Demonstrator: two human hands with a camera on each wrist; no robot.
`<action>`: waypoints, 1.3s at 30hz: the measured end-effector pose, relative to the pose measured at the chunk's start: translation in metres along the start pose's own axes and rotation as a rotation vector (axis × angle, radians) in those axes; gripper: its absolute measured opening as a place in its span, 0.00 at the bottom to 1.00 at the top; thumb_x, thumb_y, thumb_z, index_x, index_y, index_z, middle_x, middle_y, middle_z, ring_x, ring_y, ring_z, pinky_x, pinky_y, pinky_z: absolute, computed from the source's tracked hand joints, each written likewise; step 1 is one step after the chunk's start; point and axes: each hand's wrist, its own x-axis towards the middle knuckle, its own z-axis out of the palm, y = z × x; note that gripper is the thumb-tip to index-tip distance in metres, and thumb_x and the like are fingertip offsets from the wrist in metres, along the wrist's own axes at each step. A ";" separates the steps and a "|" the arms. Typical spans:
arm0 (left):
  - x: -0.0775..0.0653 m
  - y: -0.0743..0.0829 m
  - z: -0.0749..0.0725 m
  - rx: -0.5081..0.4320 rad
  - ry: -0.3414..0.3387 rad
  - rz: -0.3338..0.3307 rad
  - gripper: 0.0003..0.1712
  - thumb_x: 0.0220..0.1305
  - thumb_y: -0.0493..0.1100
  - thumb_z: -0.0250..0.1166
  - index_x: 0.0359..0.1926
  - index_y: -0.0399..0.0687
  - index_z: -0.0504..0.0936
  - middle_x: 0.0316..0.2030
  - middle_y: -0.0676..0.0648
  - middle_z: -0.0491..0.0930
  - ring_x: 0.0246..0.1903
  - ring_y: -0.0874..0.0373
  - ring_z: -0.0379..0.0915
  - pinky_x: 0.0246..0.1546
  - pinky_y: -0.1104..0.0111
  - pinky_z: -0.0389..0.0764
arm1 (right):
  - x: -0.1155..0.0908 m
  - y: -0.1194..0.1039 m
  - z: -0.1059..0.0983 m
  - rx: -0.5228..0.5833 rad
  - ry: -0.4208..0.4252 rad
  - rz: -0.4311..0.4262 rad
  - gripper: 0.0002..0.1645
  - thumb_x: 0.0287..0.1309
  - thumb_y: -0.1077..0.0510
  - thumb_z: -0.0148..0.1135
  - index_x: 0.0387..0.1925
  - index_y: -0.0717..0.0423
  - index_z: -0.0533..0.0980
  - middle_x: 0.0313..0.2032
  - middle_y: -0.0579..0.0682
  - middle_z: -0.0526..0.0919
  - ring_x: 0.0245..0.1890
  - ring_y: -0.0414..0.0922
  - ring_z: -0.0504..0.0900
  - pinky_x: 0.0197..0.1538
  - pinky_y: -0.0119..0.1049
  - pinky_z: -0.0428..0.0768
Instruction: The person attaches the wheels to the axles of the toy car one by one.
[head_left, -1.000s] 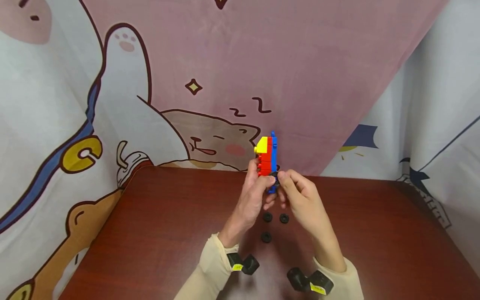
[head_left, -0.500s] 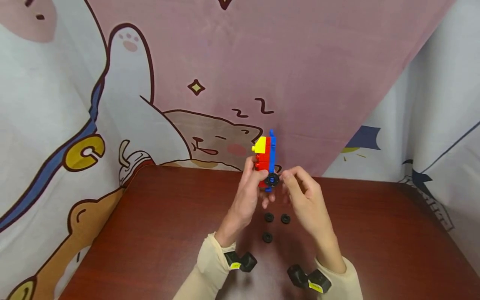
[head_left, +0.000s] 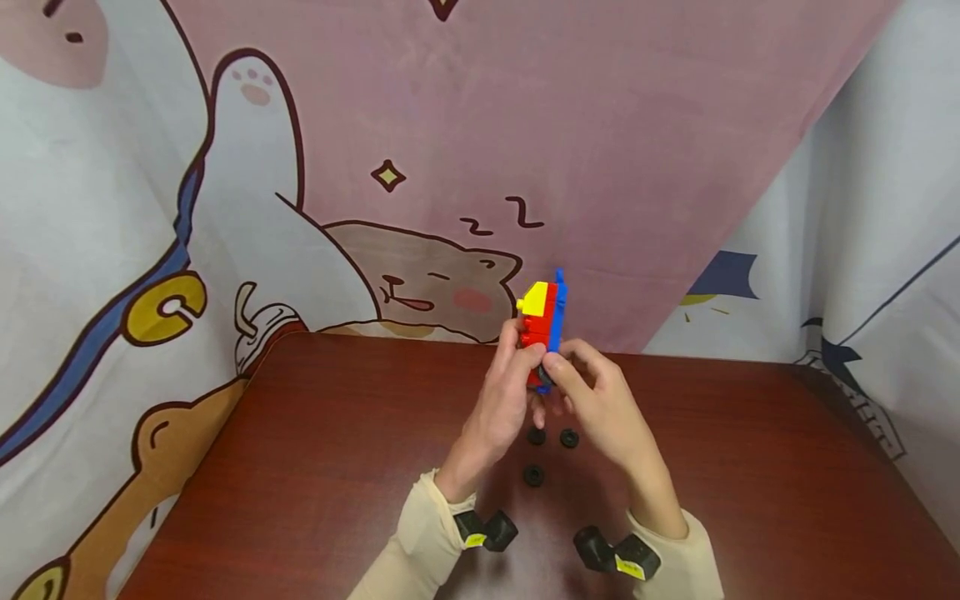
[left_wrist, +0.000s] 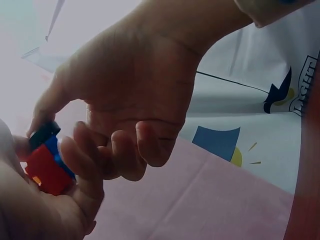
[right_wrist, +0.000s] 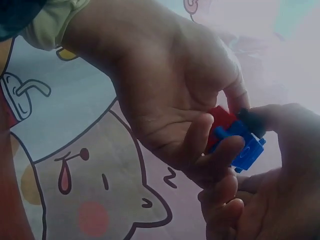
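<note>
A toy car of building bricks (head_left: 542,327), with yellow, red and blue parts, is held upright on end above the table's far edge. My left hand (head_left: 498,404) grips its lower part, thumb against the red side. Beside it, my right hand (head_left: 603,408) pinches the toy's lower end, its thumb over a black wheel (head_left: 546,373) on the blue base. In the left wrist view that wheel (left_wrist: 45,134) sits under a thumb. The right wrist view shows the blue underside (right_wrist: 247,150) between the hands. Fingers hide part of the toy.
Three loose black wheels lie on the brown table: one wheel (head_left: 536,436) partly behind my left fingers, one wheel (head_left: 569,437) to its right, another wheel (head_left: 533,476) nearer. A printed curtain (head_left: 637,167) hangs behind the table and along its sides.
Half a second ago the right fingers were off the wheel and it showed fully; now the right thumb covers it. The toy has shifted slightly right and leans a little.
</note>
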 end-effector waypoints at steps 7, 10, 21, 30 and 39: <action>0.001 0.002 -0.010 0.198 0.073 0.007 0.24 0.75 0.54 0.44 0.64 0.48 0.60 0.36 0.42 0.71 0.22 0.51 0.67 0.19 0.68 0.73 | 0.002 0.003 0.000 0.073 -0.094 -0.006 0.16 0.73 0.51 0.50 0.38 0.61 0.70 0.17 0.50 0.65 0.15 0.43 0.65 0.19 0.34 0.67; 0.003 0.002 -0.012 0.161 0.134 0.062 0.23 0.74 0.53 0.44 0.64 0.48 0.60 0.36 0.42 0.70 0.26 0.52 0.68 0.25 0.69 0.74 | 0.002 0.003 0.000 0.076 -0.133 0.005 0.17 0.73 0.50 0.50 0.38 0.62 0.70 0.18 0.49 0.66 0.14 0.41 0.65 0.18 0.36 0.68; 0.005 -0.003 -0.013 0.205 0.158 0.147 0.21 0.74 0.47 0.44 0.63 0.48 0.64 0.42 0.39 0.71 0.35 0.55 0.70 0.38 0.68 0.75 | -0.001 0.001 0.002 0.038 -0.185 0.000 0.16 0.75 0.48 0.48 0.40 0.57 0.73 0.23 0.52 0.70 0.19 0.46 0.70 0.22 0.36 0.73; 0.003 -0.003 -0.012 0.265 0.115 0.175 0.20 0.74 0.47 0.45 0.63 0.48 0.64 0.44 0.40 0.73 0.38 0.54 0.72 0.41 0.66 0.76 | 0.000 0.000 0.005 0.042 -0.127 0.006 0.19 0.75 0.48 0.49 0.33 0.59 0.72 0.20 0.50 0.67 0.16 0.42 0.66 0.21 0.36 0.72; 0.005 0.001 -0.019 0.166 0.137 0.156 0.22 0.73 0.47 0.43 0.64 0.46 0.63 0.43 0.39 0.69 0.36 0.55 0.68 0.36 0.69 0.73 | 0.004 0.022 0.010 0.085 -0.016 -0.098 0.23 0.78 0.51 0.42 0.36 0.63 0.75 0.26 0.54 0.76 0.26 0.50 0.77 0.34 0.34 0.80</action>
